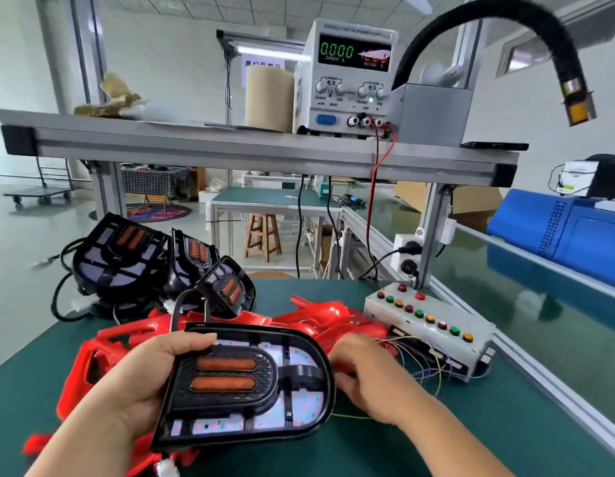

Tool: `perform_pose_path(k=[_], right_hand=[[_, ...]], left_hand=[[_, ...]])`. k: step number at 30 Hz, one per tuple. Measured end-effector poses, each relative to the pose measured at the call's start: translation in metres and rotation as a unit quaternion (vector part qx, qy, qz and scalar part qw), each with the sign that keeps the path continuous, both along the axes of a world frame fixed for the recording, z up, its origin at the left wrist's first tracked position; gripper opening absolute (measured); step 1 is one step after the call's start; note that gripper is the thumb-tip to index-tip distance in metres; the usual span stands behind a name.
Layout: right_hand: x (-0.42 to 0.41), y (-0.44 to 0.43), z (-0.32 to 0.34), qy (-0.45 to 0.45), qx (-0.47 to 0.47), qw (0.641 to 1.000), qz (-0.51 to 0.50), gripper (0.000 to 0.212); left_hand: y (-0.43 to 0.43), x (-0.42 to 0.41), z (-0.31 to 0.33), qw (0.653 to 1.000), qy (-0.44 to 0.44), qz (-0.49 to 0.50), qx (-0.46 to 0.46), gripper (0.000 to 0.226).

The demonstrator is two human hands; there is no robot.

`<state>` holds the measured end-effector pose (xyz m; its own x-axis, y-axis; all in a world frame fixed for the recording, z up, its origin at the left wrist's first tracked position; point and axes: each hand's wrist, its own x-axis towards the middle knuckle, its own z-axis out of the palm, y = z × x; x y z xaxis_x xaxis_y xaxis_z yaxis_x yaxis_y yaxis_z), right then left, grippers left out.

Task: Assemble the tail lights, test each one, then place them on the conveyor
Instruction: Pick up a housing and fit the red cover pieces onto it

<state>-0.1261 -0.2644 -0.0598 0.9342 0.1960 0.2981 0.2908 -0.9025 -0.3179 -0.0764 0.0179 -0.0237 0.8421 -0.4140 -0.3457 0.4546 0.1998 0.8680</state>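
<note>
My left hand (144, 376) grips a black tail light base (244, 383) by its left edge, thumb over the top rim. The base shows two orange strips and a white LED board with small red dots. Its black cable loops up behind it. My right hand (371, 370) reaches to the right of the base and curls its fingers on a red lens cover (337, 321). Several red lens covers lie in a pile across the green table. Three more black bases (127, 256) with cables are stacked at the back left.
A white test box (433, 325) with coloured buttons and loose wires sits at right. A power supply (351, 74) reading 0.000 stands on the upper shelf, leads hanging down. The green conveyor (540, 304) runs along the right, beside a blue machine (567, 232).
</note>
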Motion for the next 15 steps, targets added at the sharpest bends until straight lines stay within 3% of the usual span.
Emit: perform_pose_path(k=[4, 8, 11, 12, 13, 15], right_hand=[[-0.002, -0.012, 0.005, -0.104, 0.175, 0.977, -0.064, 0.010], [-0.004, -0.013, 0.012, -0.176, 0.347, 0.918, -0.077, 0.014], [-0.006, -0.016, 0.016, -0.208, 0.432, 0.874, -0.086, 0.014], [-0.006, -0.016, 0.017, -0.213, 0.464, 0.855, -0.092, 0.014], [-0.005, -0.018, 0.017, -0.218, 0.497, 0.834, -0.099, 0.013], [-0.005, -0.019, 0.020, -0.229, 0.564, 0.786, -0.109, 0.010]], left_hand=[[-0.011, 0.002, -0.004, 0.998, -0.036, -0.030, 0.041, 0.037], [-0.026, -0.003, -0.003, 0.991, -0.068, -0.033, 0.109, 0.032], [-0.033, -0.007, -0.002, 0.979, -0.107, -0.029, 0.172, 0.045], [-0.036, -0.009, -0.003, 0.959, -0.153, -0.011, 0.237, 0.053], [-0.037, -0.009, -0.006, 0.917, -0.221, 0.019, 0.332, 0.060], [-0.039, -0.012, -0.008, 0.781, -0.354, 0.069, 0.510, 0.072]])
